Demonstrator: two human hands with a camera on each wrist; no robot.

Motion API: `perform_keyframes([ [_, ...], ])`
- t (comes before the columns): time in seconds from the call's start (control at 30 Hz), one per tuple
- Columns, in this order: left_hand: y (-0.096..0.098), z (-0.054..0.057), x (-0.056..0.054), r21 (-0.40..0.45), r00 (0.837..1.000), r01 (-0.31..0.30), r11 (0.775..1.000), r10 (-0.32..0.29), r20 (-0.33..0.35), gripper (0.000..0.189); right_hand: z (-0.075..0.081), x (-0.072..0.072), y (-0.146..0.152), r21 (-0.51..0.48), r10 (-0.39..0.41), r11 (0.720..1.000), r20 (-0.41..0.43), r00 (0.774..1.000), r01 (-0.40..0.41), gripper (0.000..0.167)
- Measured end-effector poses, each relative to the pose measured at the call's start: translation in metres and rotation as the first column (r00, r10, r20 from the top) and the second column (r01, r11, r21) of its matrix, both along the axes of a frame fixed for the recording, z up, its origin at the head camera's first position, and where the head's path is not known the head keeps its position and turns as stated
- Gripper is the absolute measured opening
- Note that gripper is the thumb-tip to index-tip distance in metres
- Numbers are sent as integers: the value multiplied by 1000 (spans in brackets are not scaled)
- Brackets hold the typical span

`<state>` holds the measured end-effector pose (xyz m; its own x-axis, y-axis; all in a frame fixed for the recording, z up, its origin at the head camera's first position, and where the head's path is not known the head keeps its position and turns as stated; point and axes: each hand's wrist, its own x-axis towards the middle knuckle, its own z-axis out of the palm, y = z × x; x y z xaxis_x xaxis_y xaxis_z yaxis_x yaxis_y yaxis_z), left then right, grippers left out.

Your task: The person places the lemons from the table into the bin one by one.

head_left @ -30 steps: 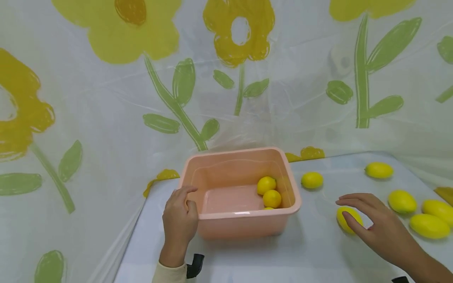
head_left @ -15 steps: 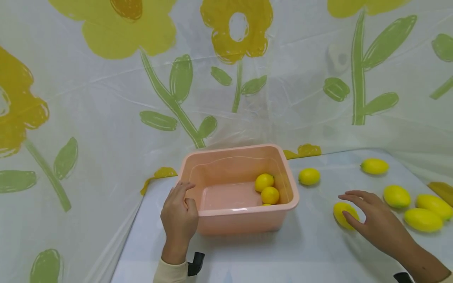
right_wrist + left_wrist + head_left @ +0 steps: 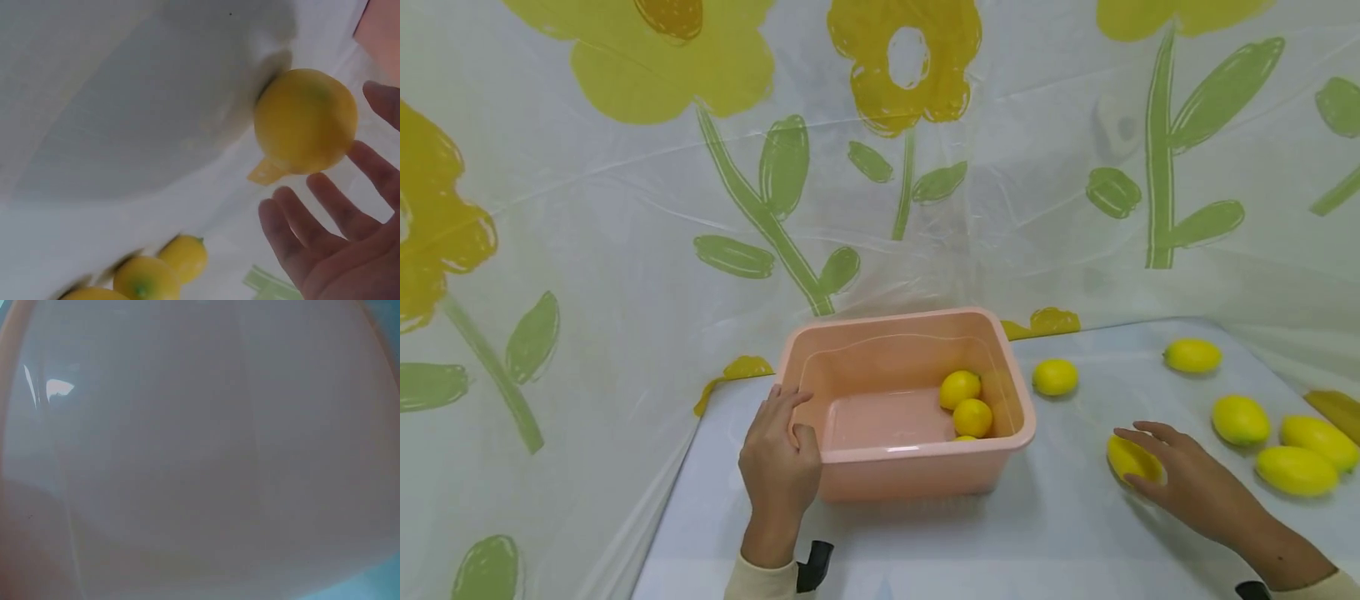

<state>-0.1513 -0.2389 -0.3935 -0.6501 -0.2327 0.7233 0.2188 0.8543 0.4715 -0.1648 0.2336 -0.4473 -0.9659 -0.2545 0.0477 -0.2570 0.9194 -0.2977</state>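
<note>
My left hand (image 3: pixel 780 458) grips the left rim of a pink plastic basin (image 3: pixel 910 479), fingers curled over the edge. The basin's smooth wall (image 3: pixel 187 437) fills the left wrist view. Inside it, against the right wall, lie a few lemons (image 3: pixel 960 390), one mostly hidden behind the front rim. On the table to the right, my right hand (image 3: pixel 1198 483) hangs close over a single lemon (image 3: pixel 1123 458), thumb on the near side and fingers on the far side. In the right wrist view its spread fingertips are right at this lemon (image 3: pixel 306 122).
Several more lemons rest on the pale tablecloth (image 3: pixel 940 550): one lemon (image 3: pixel 1056 377) beside the basin, another lemon (image 3: pixel 1192 356) farther back, and a cluster with this lemon (image 3: pixel 1296 471) right of my right hand. A flower-printed curtain (image 3: pixel 1030 208) stands behind the table.
My right hand has lowered toward the lemon beneath it, and its fingers now cover more of it. My left hand stays at the basin's rim.
</note>
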Motion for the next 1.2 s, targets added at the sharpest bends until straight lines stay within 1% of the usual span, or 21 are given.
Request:
perform_keyframes([
  [0.13, -1, -1, 0, -2, 1000, 3, 1000, -3, -1, 37, -4, 0, 2, 7, 28, 1000, 16, 999, -28, 64],
  [0.37, -1, 0, -1, -6, 1000, 11, 1000, -11, -24, 36, -6, -5, 4, 27, 38, 999, 50, 998, -39, 70],
  [0.73, 0, 1, 0, -17, 1000, 10, 1000, -10, -9, 35, -9, -13, 4, 38, 50, 998, 118, 992, -55, 74],
  [1.0, 0, 0, 0, -8, 1000, 10, 1000, -10, -4, 35, -4, -16, 6, 19, 59, 998, 165, 984, -63, 71],
  [1.07, -1, 0, 0, -4, 1000, 11, 1000, -11, -8, 36, -1, -15, 5, 21, 67, 997, 169, 983, -71, 70],
  [1.2, -1, -1, -1, -2, 1000, 14, 1000, -14, -12, 36, 7, -13, 2, 14, 59, 998, 180, 982, -62, 69],
])
